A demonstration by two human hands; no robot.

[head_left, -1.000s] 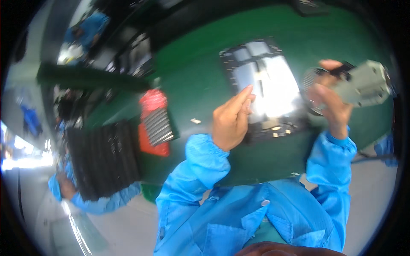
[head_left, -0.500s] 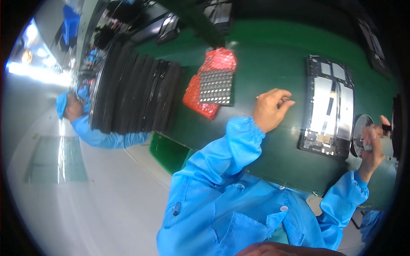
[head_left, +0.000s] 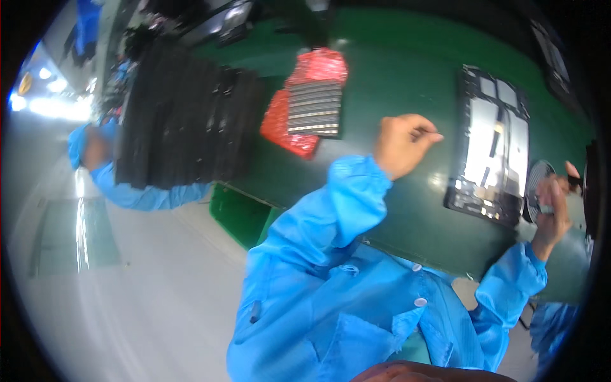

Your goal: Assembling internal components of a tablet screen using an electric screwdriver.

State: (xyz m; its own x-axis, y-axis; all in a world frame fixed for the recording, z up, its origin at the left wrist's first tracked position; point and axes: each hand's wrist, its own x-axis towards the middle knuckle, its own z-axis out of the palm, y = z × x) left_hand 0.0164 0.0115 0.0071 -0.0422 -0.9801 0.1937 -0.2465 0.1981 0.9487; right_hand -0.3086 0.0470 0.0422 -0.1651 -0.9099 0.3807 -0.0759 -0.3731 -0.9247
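Note:
My left hand (head_left: pixel 404 146) hovers over the green table between a red bubble-wrap pack and an opened tablet. Its fingers are curled, with thumb and forefinger close together; whatever may be pinched there is too small to make out. The tablet (head_left: pixel 493 143) lies with silver battery cells and dark frame exposed. Beyond it, at the far right, my right hand (head_left: pixel 552 207) is closed beside a round, mesh-like black disc (head_left: pixel 538 181). A small greyish thing shows at its fingers, too blurred to name.
Red bubble wrap (head_left: pixel 280 127) lies under a dark sheet of small parts in rows (head_left: pixel 315 108). A tall bank of black trays (head_left: pixel 184 121) stands at the left, with a co-worker in blue (head_left: pixel 137 191) behind it. A green bin (head_left: pixel 238 216) sits at the table's near edge.
The whole scene has shifted up and slightly left in the picture as my head moved. Both hands keep about the same place over the table.

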